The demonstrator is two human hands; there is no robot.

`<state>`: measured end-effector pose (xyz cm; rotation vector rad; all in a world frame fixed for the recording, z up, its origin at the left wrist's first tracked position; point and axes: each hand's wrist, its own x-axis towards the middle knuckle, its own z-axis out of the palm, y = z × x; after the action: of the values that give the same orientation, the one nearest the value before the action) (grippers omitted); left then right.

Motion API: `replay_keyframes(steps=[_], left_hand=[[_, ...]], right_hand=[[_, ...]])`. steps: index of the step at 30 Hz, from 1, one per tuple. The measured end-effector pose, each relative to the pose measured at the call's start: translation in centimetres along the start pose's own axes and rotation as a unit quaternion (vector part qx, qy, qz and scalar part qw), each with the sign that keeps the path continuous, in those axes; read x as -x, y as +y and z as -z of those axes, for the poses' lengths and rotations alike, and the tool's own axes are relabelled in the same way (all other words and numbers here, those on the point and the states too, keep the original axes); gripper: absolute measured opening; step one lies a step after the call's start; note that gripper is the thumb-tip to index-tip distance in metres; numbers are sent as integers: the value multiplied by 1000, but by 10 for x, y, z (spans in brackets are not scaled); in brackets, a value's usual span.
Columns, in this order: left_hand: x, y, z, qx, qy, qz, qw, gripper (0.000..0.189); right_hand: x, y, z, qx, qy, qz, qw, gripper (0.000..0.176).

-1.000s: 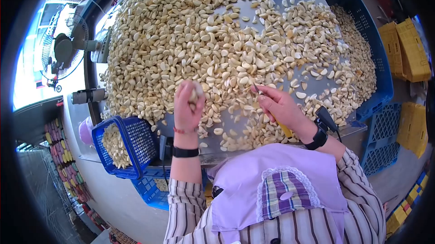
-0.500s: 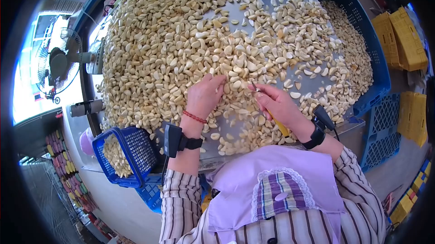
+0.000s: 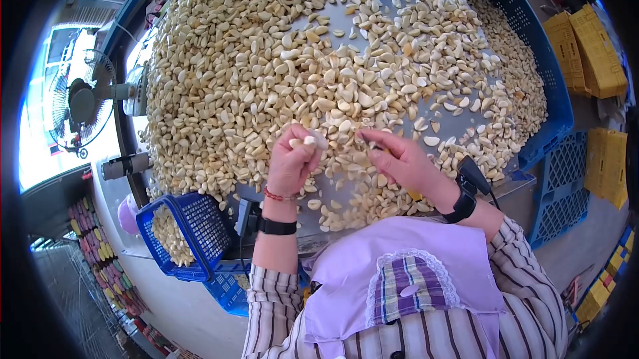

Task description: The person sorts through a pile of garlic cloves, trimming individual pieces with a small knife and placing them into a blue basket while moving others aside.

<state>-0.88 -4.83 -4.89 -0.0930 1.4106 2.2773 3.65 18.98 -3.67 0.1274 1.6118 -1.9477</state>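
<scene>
Pale garlic cloves (image 3: 233, 79) lie in a thick spread over a metal table (image 3: 459, 118). My left hand (image 3: 293, 159), with a red bead bracelet (image 3: 279, 195) at the wrist, has its fingers curled round garlic cloves (image 3: 310, 141) that show at the fingertips. To its right, my right hand (image 3: 401, 159) grips a small knife with a yellow handle (image 3: 415, 195), mostly hidden by the palm. Its index finger points left, above the cloves. The two hands are apart.
At the lower left stands a blue basket (image 3: 212, 229) with cloves inside. A large blue crate (image 3: 556, 109) of smaller pieces sits on the right. Yellow crates (image 3: 599, 52) are beyond it. A fan (image 3: 83, 100) is at the left, a blue pallet (image 3: 562, 186) at the right.
My left hand has moved slightly left and down, turned, and now shows cloves in its fingers. My right hand has turned a little, hiding more of the yellow handle.
</scene>
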Motion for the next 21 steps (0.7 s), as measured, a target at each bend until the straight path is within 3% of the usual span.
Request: replay_keyframes(steps=[1,3,4,6,10,14,16,17,18,19,21], left_hand=[[3,1,-8,-18,10,15,1000,15],[10,0,-25,-37,16,25,999,20],[14,0,-31,-56,21,36,998,24],[22,-1,-32,-27,5,61,998,23],[28,-12,-42,-3,-1,67,998,22],[29,-24,-54,17,25,42,999,20],[33,-19,-58,4,51,27,998,22],[39,-14,-57,23,16,45,999,19],[46,-9,-53,39,-19,62,997,16],[56,-4,-49,92,-45,50,993,21],[85,19,-26,-20,66,-109,992,25]], right_hand=[[-1,2,-3,0,0,-1,1000,46],[-3,7,-8,129,6,232,964,53],[1,0,-9,131,7,231,964,53],[11,-19,-9,93,-87,105,986,58],[10,-18,-9,98,-127,131,978,60],[9,-9,-13,65,-109,177,976,54],[9,-10,-10,103,-133,138,976,47],[9,-13,-13,100,-145,142,974,47],[12,-17,-17,72,-117,84,987,45],[13,-18,-20,45,-89,24,995,43],[13,-12,-12,-10,-67,13,998,43]])
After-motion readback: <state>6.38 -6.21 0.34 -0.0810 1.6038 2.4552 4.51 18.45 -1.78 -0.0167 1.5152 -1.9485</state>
